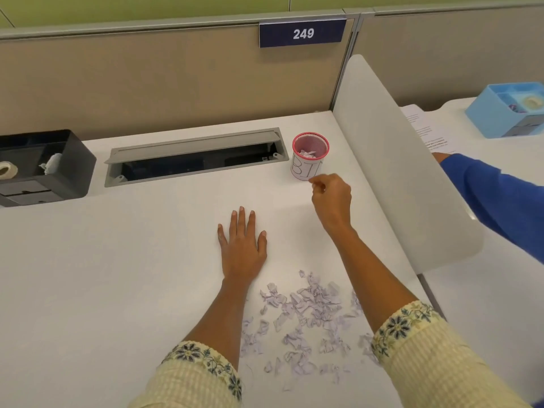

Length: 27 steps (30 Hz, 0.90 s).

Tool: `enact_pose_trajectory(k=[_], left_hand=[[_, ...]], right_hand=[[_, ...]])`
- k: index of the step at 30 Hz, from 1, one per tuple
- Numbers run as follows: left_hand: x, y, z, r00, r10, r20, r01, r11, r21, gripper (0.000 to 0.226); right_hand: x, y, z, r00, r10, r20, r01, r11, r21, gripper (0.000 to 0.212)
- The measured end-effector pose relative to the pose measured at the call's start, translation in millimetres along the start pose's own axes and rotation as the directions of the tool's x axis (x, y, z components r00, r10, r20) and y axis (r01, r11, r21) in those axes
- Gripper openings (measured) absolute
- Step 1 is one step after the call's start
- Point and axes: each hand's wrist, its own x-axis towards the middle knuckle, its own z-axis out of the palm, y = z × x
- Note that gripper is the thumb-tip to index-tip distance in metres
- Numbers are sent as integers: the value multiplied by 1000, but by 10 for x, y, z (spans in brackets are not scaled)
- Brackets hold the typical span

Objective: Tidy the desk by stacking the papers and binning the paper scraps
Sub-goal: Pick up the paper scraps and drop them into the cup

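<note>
Paper scraps (306,316) | loose pile on desk (117,275) between the forearms | feather-light, limp, crumpled: likely pinch small bunches | left hand (243,245) flat on desk, released | right hand (331,198) curled beside bin (309,156), cannot tell if holding anything

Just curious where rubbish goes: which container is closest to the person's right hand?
The round pink-rimmed cup marked BIN, just beyond the right hand; the black organiser and blue tray sit far off to either side.
</note>
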Motion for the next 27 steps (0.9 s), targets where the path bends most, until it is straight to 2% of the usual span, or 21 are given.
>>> enact_pose_trajectory(k=[9, 15, 18, 21, 24, 27], left_hand=[[-238, -185, -166, 989, 129, 77, -120, 986, -115, 57], [-466, -231, -172, 988, 128, 82, -115, 983, -142, 54], [-549, -263, -156, 987, 135, 85, -122, 982, -141, 54], [-601, -291, -155, 986, 143, 85, -130, 981, -143, 54], [-648, -302, -158, 985, 144, 96, -130, 982, -138, 55], [-683, -323, -175, 983, 154, 104, -139, 981, -136, 55]], right_hand=[[-736, 368, 38, 964, 146, 220, -108, 978, -176, 25], [-1026, 398, 19, 958, 108, 264, -47, 973, -227, 26], [-1145, 388, 0, 937, 114, 330, -26, 966, -259, 28], [-1213, 328, -45, 869, 180, 460, -23, 945, -326, 47], [-1277, 280, -109, 749, 268, 605, 7, 911, -413, 69], [-1378, 262, -148, 661, 320, 679, 60, 879, -472, 83]])
